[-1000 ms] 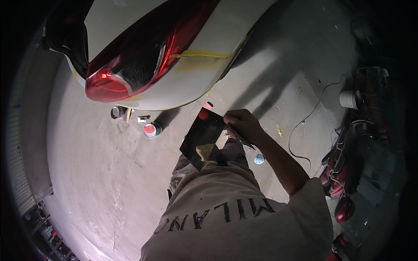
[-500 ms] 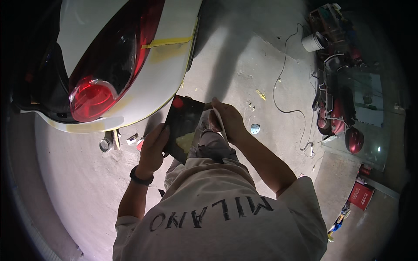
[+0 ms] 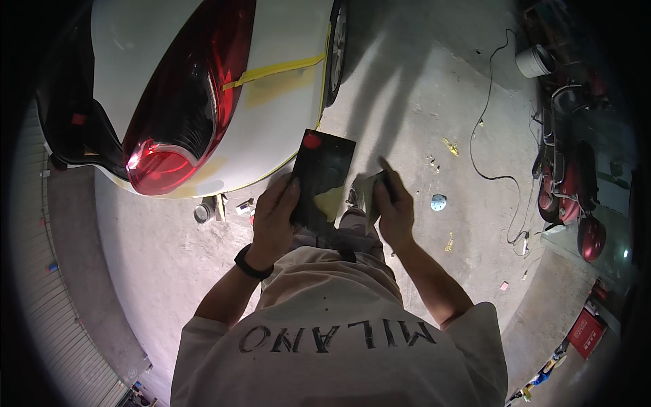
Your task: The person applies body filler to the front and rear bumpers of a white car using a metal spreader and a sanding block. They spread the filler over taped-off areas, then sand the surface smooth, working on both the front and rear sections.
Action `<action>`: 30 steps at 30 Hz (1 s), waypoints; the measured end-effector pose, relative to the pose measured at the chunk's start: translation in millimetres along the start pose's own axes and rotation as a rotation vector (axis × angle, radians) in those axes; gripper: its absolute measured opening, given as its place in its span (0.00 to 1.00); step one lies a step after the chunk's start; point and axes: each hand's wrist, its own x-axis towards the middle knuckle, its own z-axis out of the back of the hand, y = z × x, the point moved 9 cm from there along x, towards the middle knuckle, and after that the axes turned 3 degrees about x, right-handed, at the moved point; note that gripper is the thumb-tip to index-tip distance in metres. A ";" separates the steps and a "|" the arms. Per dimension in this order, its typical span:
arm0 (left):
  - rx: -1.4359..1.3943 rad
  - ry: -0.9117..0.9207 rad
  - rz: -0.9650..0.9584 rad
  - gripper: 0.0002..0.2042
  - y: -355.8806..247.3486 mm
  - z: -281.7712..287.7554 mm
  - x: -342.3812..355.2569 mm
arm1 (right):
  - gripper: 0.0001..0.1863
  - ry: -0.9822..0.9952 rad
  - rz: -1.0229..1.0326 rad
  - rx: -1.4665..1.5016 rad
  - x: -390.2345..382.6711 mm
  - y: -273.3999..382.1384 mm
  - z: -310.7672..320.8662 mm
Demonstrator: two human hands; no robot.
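My left hand [image 3: 273,218] is closed on the left edge of a black rectangular board [image 3: 324,157]. On the board are a lump of pale yellow paste [image 3: 329,202] and a small red dab near its upper corner. To the right of the board, my right hand [image 3: 397,209] grips a thin greyish putty spreader [image 3: 367,195], its blade angled toward the paste; a gap shows between blade and board. Beyond my hands stands a white car [image 3: 288,30] with a red tail light [image 3: 184,95]. Yellow masking tape [image 3: 278,70] and yellowish patches mark its panel beside the light.
A dark cable [image 3: 489,115] winds over the concrete floor on the right. Past it are a red motor scooter [image 3: 569,183], a white bucket [image 3: 534,62] and a red box [image 3: 586,332]. A round can [image 3: 203,212] sits below the car's bumper. Yellow scraps [image 3: 450,146] lie about.
The board has come up and to the right in view, still in my left hand. My right hand has moved right and turned the spreader, widening the distance to the board. The whole view has shifted.
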 end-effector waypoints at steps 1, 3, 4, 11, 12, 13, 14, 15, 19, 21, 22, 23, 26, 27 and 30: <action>-0.024 0.097 0.059 0.14 3.1 -6.0 -0.3 | 0.27 -0.011 0.202 -0.191 5.0 21.5 12.9; 0.077 0.242 -0.070 0.14 -9.0 -19.6 -2.3 | 0.28 -0.120 0.477 -0.471 3.7 44.1 24.0; 0.135 0.268 -0.093 0.13 -10.0 -23.1 -2.1 | 0.28 -0.069 0.511 -0.560 5.1 42.7 16.7; 0.219 0.339 -0.100 0.09 26.4 9.2 16.4 | 0.28 -0.077 0.364 -0.486 -68.4 -16.5 -61.4; -0.036 0.306 0.089 0.07 46.8 22.7 16.4 | 0.28 -0.053 0.305 -0.405 -79.0 -22.0 -69.3; 0.023 0.224 0.011 0.08 47.1 40.4 16.3 | 0.27 -0.076 0.234 -0.364 -84.1 -27.6 -74.9; 0.045 0.166 -0.081 0.10 45.5 54.7 12.9 | 0.24 -0.109 0.232 -0.091 -98.5 -27.8 -78.7; 0.021 0.173 -0.105 0.11 48.1 62.2 0.4 | 0.17 -0.211 0.303 -0.084 -115.7 -20.4 -79.7; -0.428 0.405 0.480 0.12 93.6 54.5 -55.8 | 0.06 -0.145 1.082 -0.725 -189.3 19.3 -164.7; -0.141 0.246 -0.350 0.12 26.6 81.7 -48.9 | 0.08 -0.062 1.153 -0.700 -200.2 7.7 -191.7; -0.511 0.428 0.305 0.12 70.4 66.4 -63.4 | 0.10 -0.076 1.190 -0.764 -204.3 3.1 -198.5; -0.589 0.458 0.362 0.12 70.1 68.3 -69.1 | 0.11 -0.117 1.165 -0.757 -204.6 -0.4 -195.5; -0.704 0.507 0.679 0.12 87.7 69.4 -82.5 | 0.12 -0.113 1.096 -0.817 -198.6 -12.4 -180.6; -0.675 0.505 0.698 0.13 92.2 70.5 -80.8 | 0.13 -0.097 1.070 -0.825 -194.5 -16.0 -171.3; -0.648 0.534 0.710 0.16 104.2 63.1 -67.6 | 0.15 -0.095 0.998 -0.925 -179.7 -28.9 -143.8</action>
